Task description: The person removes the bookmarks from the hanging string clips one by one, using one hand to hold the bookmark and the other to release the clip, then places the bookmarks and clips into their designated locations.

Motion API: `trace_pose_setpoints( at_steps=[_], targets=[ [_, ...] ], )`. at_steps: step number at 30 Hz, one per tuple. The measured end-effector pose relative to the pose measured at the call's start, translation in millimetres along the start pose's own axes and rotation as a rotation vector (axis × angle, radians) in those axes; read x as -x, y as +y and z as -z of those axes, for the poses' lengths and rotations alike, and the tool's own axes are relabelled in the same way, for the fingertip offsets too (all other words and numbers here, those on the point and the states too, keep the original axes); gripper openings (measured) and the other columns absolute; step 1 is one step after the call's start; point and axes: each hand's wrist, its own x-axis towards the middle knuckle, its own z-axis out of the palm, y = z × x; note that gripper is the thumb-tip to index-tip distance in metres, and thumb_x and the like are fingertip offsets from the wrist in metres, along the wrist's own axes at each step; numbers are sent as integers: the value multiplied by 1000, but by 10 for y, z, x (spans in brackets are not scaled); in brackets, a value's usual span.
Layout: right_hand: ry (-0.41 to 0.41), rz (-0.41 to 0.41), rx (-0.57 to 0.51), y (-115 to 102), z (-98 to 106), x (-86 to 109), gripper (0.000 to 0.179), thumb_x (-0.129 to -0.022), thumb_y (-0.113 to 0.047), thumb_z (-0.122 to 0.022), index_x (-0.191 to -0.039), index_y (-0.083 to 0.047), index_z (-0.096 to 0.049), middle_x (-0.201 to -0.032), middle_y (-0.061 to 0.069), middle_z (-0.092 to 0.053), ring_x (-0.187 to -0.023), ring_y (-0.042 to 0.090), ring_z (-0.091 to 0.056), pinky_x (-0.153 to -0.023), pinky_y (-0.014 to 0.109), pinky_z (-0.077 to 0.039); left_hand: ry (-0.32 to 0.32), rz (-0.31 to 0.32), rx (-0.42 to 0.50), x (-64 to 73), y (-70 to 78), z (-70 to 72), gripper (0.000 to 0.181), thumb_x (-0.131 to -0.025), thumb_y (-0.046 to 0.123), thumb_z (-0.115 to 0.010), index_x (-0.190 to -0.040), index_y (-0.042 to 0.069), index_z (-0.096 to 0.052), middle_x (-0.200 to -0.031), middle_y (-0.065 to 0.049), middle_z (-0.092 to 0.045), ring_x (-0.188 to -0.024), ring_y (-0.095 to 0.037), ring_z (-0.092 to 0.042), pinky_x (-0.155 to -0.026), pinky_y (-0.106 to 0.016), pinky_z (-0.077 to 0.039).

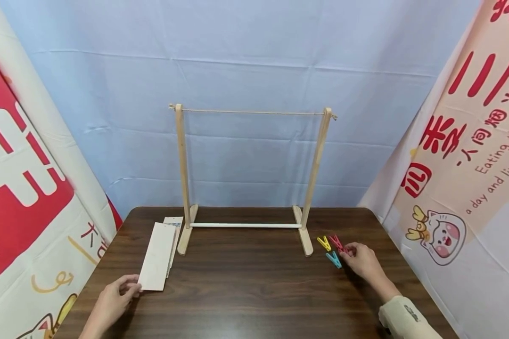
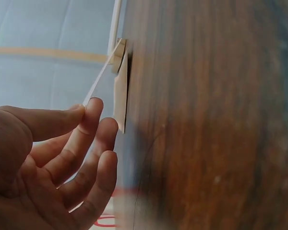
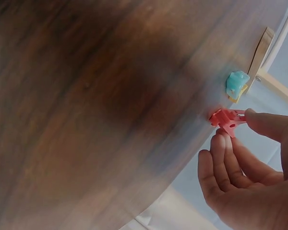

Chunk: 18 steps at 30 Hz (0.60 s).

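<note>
My left hand pinches the near left corner of a white card between thumb and fingertips. In the left wrist view that card shows edge-on, slanting up from the table. Beneath it, partly hidden, lie other cards, one with a printed picture. On the right side, my right hand has thumb and fingers on a red clothespin; the right wrist view shows the red clothespin between thumb and fingertips. Just beside it lie a yellow clothespin and a blue clothespin.
A wooden stand with two uprights is at the table's back middle. A thin rope spans its top and a white rod joins its feet. Behind the brown table hangs a pale blue cloth; printed cloths flank both sides.
</note>
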Motion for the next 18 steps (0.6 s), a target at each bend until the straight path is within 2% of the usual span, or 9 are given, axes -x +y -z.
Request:
trace_pose_setpoints(
  at_steps=[7, 18],
  targets=[
    [-27, -21, 15, 4, -23, -23, 26, -100, -14, -76, -108, 10, -72, -87, 9, -70, -78, 20, -63, -71, 42, -54, -16, 1, -2, 1, -10, -32, 34, -104, 14, -72, -132, -4, -69, -96, -1, -81, -84, -8, -74, -77, -26, -49],
    [-62, -33, 19, 46, -60, -62, 28, -99, -14, -75, -109, 11, -72, -87, 11, -70, -77, 22, -64, -70, 42, -54, -30, -6, -36, 2, -54, -33, 34, -104, 15, -71, -131, -5, -70, -95, -1, -81, -86, -13, -74, -81, -36, -53]
  ],
)
